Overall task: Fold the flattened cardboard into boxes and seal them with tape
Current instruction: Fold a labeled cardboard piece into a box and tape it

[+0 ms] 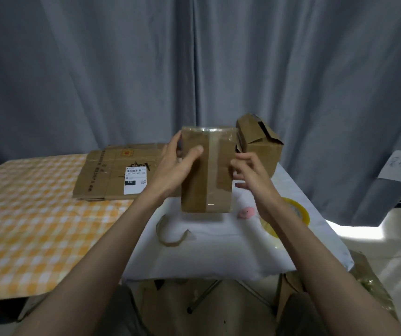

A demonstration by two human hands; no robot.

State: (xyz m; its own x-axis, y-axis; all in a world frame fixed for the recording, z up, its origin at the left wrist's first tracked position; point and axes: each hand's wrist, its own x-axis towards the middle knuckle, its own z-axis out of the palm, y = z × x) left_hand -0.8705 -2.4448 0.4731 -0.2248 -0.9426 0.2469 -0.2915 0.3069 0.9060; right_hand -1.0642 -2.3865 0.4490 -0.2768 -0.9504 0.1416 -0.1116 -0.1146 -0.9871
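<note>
Taped box (206, 169) held up in the air above the white-covered counter (219, 251), upright, long face toward the camera. Clear tape strip (211, 166) running down the middle of that face, glossy along the top edge too. Left hand (179, 163) gripping the box's left edge, thumb curled onto the front face, other fingers wrapped behind. Right hand (249, 169) at the box's right edge, fingers loosely spread and relaxed, fingertips at or just off the cardboard; contact hard to tell, not clearly clamped.

Second box (259, 146) standing on the far right of the counter, behind the held one, top flaps ragged and partly up. Stack of flattened cardboard (112, 175) lying on the orange checked cloth (25, 214) to the left, white shipping label (135, 179) on top, partly hidden by left forearm. Yellowish tape roll (299, 210) flat on the counter under the right wrist, mostly covered by the arm. Small pink object (246, 212) just beside the roll, below the held box; too blurred to identify. Curled brown strip (170, 236) on the counter near the front. More cardboard (364, 275) on the floor at lower right. Grey curtain (194, 57) across the back.
</note>
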